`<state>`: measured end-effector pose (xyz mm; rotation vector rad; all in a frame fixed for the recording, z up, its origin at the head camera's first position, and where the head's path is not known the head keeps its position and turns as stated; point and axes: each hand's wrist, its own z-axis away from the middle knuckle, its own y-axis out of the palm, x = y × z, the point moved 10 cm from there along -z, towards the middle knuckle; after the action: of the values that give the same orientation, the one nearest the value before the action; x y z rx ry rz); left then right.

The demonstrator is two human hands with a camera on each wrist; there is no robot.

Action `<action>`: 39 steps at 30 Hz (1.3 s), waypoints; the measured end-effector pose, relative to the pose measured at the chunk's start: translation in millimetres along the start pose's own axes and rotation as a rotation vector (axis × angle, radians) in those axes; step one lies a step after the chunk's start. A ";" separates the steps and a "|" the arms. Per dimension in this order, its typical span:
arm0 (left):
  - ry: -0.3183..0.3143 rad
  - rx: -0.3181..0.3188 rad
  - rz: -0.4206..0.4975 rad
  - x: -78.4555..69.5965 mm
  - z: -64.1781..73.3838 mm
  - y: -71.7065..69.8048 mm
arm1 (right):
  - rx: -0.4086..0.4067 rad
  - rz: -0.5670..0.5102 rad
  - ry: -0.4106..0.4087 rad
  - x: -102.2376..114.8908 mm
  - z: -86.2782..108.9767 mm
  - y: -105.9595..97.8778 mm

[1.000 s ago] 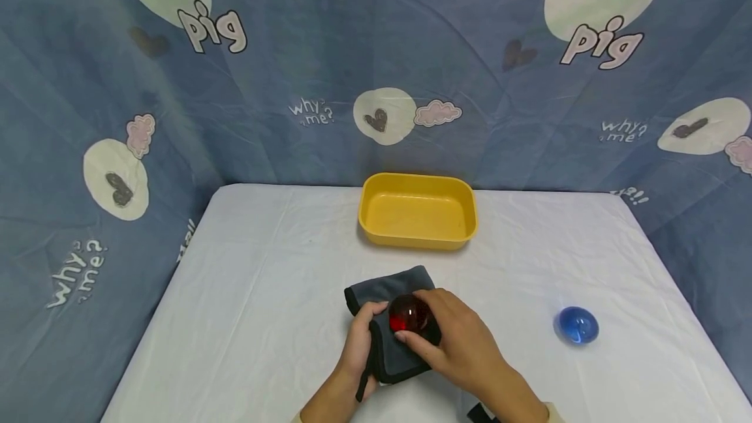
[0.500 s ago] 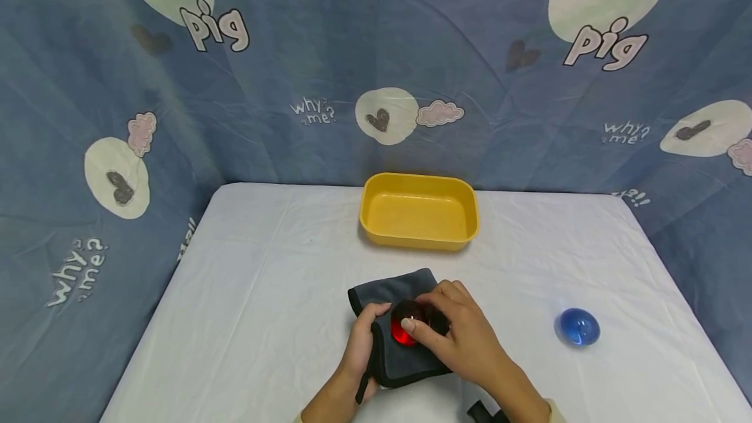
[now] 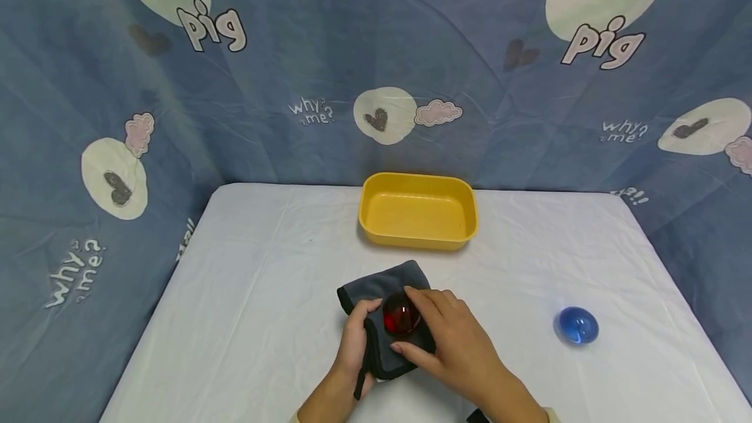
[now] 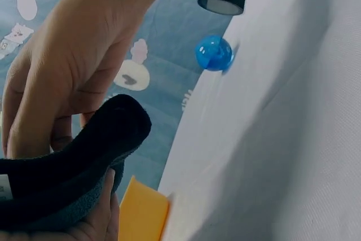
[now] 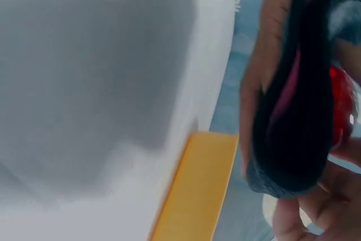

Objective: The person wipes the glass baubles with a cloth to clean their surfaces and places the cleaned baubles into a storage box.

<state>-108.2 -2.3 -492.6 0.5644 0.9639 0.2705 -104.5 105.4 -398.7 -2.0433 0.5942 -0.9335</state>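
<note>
A folded dark grey cloth (image 3: 382, 286) with black edging lies across my left hand (image 3: 352, 344), whose thumb is on top and whose other fingers are underneath. On the cloth sits a red glass ball (image 3: 400, 315). My right hand (image 3: 461, 338) curves round the ball's right side, index finger at its far edge and thumb near its close edge. From the right wrist, the cloth (image 5: 290, 122) shows edge-on with a pink layer inside its fold, and part of the red ball (image 5: 342, 105) beyond. The left wrist view has the cloth (image 4: 67, 156) hiding the ball.
A yellow plastic bin (image 3: 418, 211) stands at the table's back edge. On the right of the white tablecloth (image 3: 264, 318) lies a blue glass ball (image 3: 578, 325). A blue printed curtain (image 3: 294, 51) surrounds the table at the back and sides.
The right thumb has slid off the red ball's top toward its near edge, and the ball shows more. Both hands, cloth and ball have moved slightly left.
</note>
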 end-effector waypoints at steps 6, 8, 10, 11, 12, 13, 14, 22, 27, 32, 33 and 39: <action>0.016 0.012 -0.007 -1.4 -1.7 3.0 | -0.071 0.052 -0.079 9.2 -2.6 -3.0; 0.014 0.007 -0.007 -0.9 -1.7 2.6 | -0.064 0.040 -0.070 8.2 -3.9 -2.0; 0.011 -0.001 -0.012 -0.3 -1.6 1.4 | -0.060 0.022 -0.043 5.5 -4.6 -1.3; 0.010 -0.002 -0.015 0.1 -1.4 0.8 | -0.061 0.006 -0.027 3.7 -4.9 -1.0; 0.006 -0.004 -0.018 0.7 -1.2 0.4 | -0.064 -0.014 -0.009 2.0 -5.2 -0.8; 0.004 -0.005 -0.023 1.1 -1.0 0.0 | -0.068 -0.029 0.009 0.1 -5.3 -0.3; 0.001 -0.003 -0.026 1.7 -1.0 -0.1 | -0.076 -0.044 0.023 -1.6 -5.3 0.4; -0.016 0.009 -0.028 4.4 -0.7 0.1 | -0.106 -0.064 0.154 -11.5 -5.7 5.7; -0.024 0.016 -0.026 3.9 0.0 2.1 | -0.097 -0.100 0.258 -19.7 -5.7 8.5; -0.005 0.004 -0.026 -2.8 0.4 0.5 | -0.048 -0.092 0.215 -17.5 -4.1 6.8; 0.002 -0.001 -0.026 -4.8 0.4 -0.4 | -0.033 -0.079 0.188 -15.3 -3.3 6.1; 0.026 0.002 -0.018 -11.2 0.5 -2.7 | 0.007 0.010 -0.048 6.8 -2.3 0.4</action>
<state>-114.0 -9.9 -486.1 0.5551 0.9937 0.2618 -102.1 99.6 -395.3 -2.0486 0.5738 -0.8776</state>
